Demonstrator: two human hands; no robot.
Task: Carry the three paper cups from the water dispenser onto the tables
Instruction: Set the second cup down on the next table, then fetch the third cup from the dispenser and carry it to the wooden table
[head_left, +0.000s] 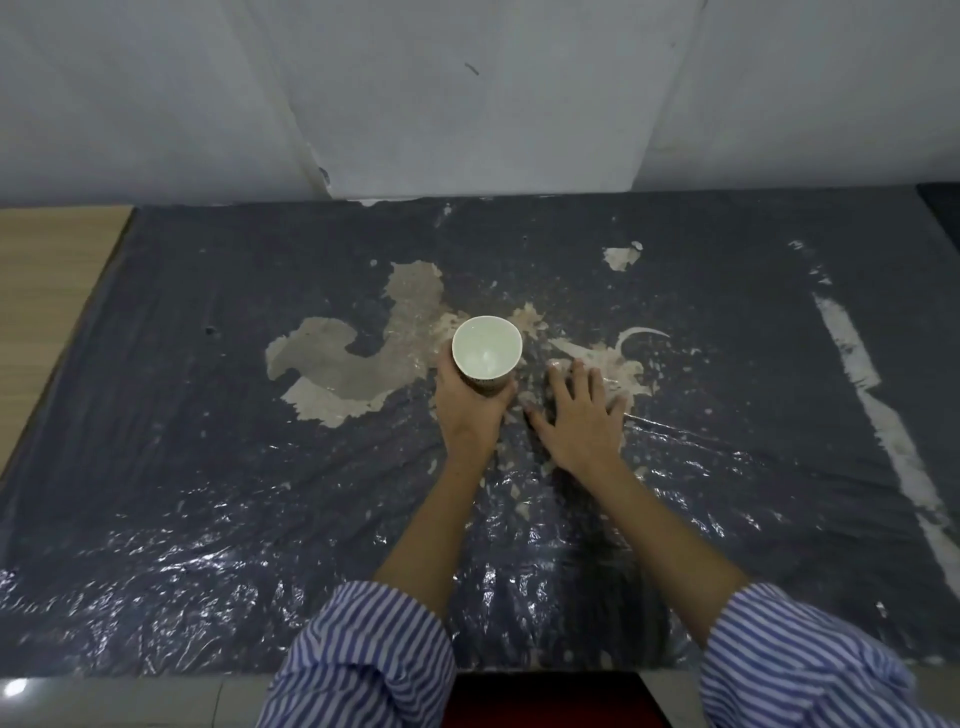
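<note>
One white paper cup (486, 349) stands upright near the middle of a table (182, 441) covered in dark, worn plastic film. The cup's inside looks pale and I cannot tell whether it holds water. My left hand (467, 405) is wrapped around the cup's lower wall from the near side. My right hand (579, 415) lies flat on the film just right of the cup, fingers spread, holding nothing. No other cup and no water dispenser is in view.
A grey-white wall (467, 104) rises right behind the table's far edge. A light wooden surface (47, 270) adjoins the table at the left. Peeled beige patches (353, 364) mark the film. A red object (545, 701) sits below the near edge.
</note>
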